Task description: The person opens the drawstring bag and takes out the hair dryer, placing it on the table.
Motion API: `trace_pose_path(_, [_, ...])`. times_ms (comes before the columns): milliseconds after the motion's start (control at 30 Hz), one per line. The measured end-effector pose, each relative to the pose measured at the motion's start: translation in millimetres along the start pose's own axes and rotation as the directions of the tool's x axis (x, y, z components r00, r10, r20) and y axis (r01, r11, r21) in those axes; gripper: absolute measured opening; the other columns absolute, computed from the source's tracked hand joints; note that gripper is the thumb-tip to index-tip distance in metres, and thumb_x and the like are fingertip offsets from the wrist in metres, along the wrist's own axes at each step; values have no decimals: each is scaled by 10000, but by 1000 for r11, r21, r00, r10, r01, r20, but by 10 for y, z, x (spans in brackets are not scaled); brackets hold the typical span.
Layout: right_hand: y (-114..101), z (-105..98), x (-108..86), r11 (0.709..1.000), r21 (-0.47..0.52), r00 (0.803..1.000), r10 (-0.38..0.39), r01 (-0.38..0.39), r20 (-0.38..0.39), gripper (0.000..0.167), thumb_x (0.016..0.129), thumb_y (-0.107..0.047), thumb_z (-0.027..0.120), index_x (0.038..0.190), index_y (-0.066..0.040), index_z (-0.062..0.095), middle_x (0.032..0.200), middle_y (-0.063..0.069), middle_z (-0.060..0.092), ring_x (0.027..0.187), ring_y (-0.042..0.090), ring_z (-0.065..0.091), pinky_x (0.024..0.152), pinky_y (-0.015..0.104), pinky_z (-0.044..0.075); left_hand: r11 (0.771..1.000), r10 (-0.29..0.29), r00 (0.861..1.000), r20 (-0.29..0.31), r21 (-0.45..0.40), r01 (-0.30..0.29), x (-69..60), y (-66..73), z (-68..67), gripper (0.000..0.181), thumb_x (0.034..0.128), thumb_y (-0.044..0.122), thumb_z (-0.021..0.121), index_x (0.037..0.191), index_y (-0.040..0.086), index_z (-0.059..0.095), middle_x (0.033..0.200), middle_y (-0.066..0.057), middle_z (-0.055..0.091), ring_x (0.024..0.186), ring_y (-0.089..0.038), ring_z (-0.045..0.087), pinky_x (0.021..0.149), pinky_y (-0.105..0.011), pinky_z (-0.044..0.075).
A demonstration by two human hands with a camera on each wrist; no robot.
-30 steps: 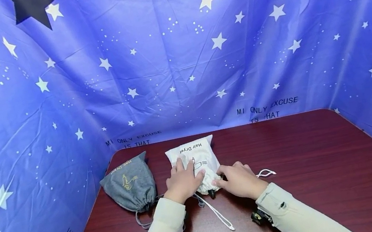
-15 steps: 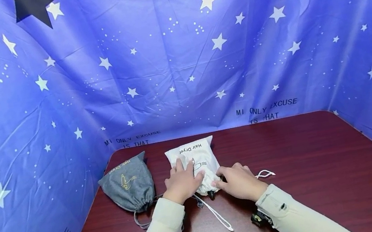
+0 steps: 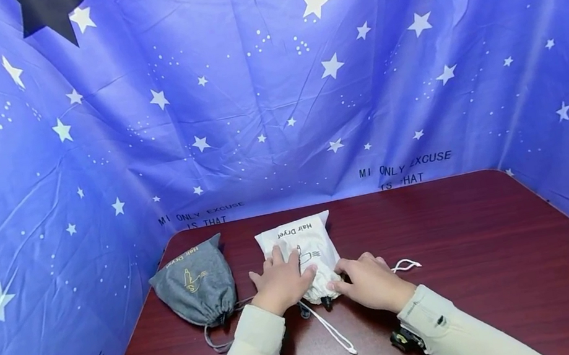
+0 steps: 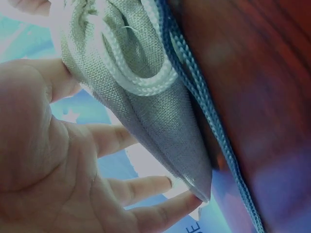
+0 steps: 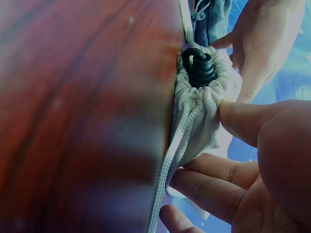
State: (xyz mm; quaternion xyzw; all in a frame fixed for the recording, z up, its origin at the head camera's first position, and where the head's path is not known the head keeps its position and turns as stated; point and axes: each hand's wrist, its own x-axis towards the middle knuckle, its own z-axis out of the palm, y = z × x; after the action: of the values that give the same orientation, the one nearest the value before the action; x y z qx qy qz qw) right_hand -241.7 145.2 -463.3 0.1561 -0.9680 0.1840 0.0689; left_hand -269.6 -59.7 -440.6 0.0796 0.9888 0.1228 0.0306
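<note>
A white drawstring bag [image 3: 302,234] printed "Hair Dryer" lies on the table, its gathered mouth toward me. Out of that mouth pokes a black ribbed cord end [image 5: 200,68]. My left hand [image 3: 280,284] rests on the bag's left part with fingers spread, as the left wrist view also shows along its side [image 4: 160,126]. At the bag's right edge near the mouth, my right hand [image 3: 372,282] pinches the cloth, thumb on top and fingers at the side. White drawstring loops [image 3: 336,333] trail out on both sides. What the bag holds is mostly hidden.
A grey drawstring bag [image 3: 195,283] with gold print lies left of the white one, its grey cord [image 3: 212,340] looping toward me. Dark red wood makes up the tabletop [image 3: 442,239]. Blue star-printed cloth [image 3: 260,100] hangs behind and at both sides.
The white bag has shifted very slightly toward me and to the right, both hands moving with it. The grey bag stays in place.
</note>
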Motion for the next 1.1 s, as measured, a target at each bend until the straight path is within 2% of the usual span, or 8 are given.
trace_pose_path(233, [29,1,-48,1000,-19,1000,4,-4,0,254,928,-498,728,1011,-259,717,862,-114,743,848,222,595,747,418,419,999,19,1000,-22,39,-18,-32,44,26,725,1003,698,420,1578,257,441,1677,-187,280,1477,-464,378,1096,-828,194])
trace_pose_path(567, [29,-40,-91,998,-62,999,-33,32,-1,277,934,-512,715,1007,-244,717,837,-122,737,833,215,603,750,436,427,1000,27,999,-18,10,-27,-36,56,59,725,1005,685,433,1577,240,443,1684,-195,258,1476,-473,367,1078,-830,227])
trace_pose_path(733, [42,-66,-139,996,-77,999,-45,45,-3,310,941,-521,702,1040,-228,722,889,-101,759,844,217,606,759,432,428,998,69,997,-27,-2,-69,-53,72,58,711,1009,654,459,1566,212,459,1680,-184,262,1438,-475,404,1039,-744,372])
trace_pose_path(867, [48,-94,-186,995,-90,999,-49,47,-12,316,936,-518,709,1036,-218,724,861,-93,753,843,223,606,746,424,425,995,104,994,-31,5,-104,-65,90,64,709,1010,641,464,1560,194,467,1673,-191,266,1414,-473,426,916,-634,507])
trace_pose_path(967, [55,-113,-222,995,-93,999,-47,46,-12,312,934,-515,712,1023,-216,721,838,-87,749,833,218,600,740,420,419,994,114,993,-23,-4,-114,-75,108,75,714,1012,640,459,1564,188,462,1676,-201,255,1428,-477,410,873,-609,541])
trace_pose_path(1100, [67,-126,-259,994,-95,999,-51,50,-10,320,940,-520,702,1024,-211,720,838,-78,756,817,207,593,743,422,415,993,118,993,-19,-10,-119,-85,130,86,711,1016,633,457,1568,184,457,1678,-206,250,1450,-474,390,889,-607,547])
